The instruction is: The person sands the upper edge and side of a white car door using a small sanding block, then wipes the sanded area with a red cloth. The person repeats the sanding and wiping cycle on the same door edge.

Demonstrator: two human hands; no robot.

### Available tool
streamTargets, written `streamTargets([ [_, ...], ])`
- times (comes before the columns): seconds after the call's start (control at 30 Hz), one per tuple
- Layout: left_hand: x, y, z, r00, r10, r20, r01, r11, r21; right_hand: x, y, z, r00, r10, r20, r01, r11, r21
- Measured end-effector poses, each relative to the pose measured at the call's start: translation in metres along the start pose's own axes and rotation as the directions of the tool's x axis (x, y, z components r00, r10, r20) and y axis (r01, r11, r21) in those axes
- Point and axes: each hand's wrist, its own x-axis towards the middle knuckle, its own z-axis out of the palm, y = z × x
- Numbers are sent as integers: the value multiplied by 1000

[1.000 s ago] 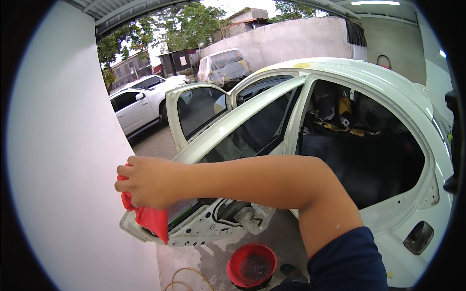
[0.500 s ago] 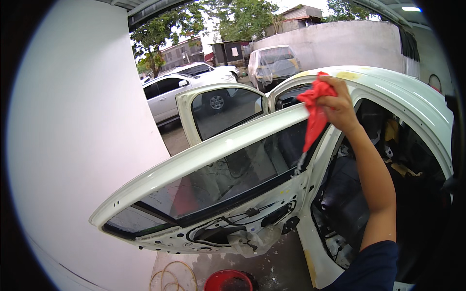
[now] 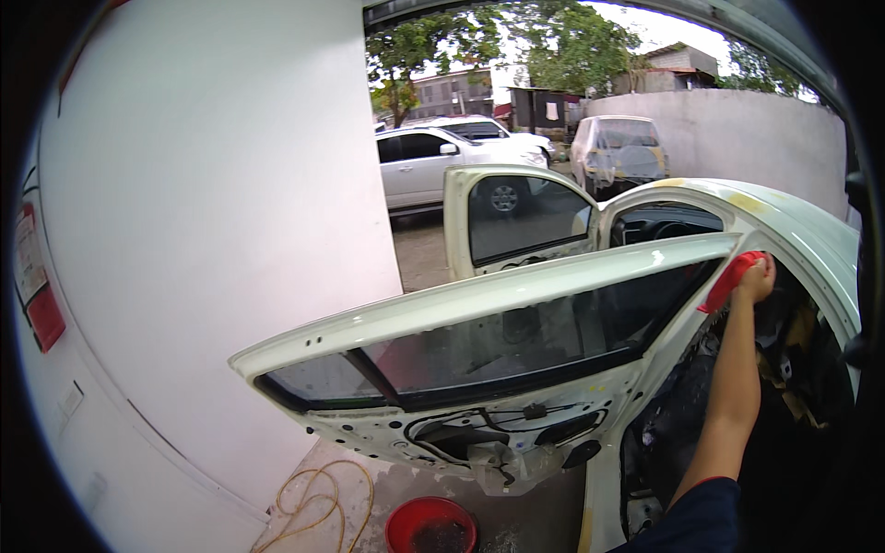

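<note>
One red cloth, bunched in the grasp of the right hand, located at the top of the pale door pillar, near the upper corner of the opened white door; contact unclear, left hand out of frame. Condition: door's inner workings exposed, yellowish patches on the roof. Progress: apparently unfinished, judging by the cloth in use; no visible mark separates covered from uncovered surface, so the share remaining cannot be told.
</note>
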Motion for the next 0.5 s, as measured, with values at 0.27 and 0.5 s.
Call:
streamTargets([
  [0.27, -31, -166, -50, 952, -201, -231, 92, 907, -411, -45, -222, 40, 487, 50, 872, -91, 996, -7],
  [0.5, 24, -24, 16, 986, 62, -155, -123, 898, -422, -317, -415, 7, 243, -345, 906, 257, 924, 283],
])
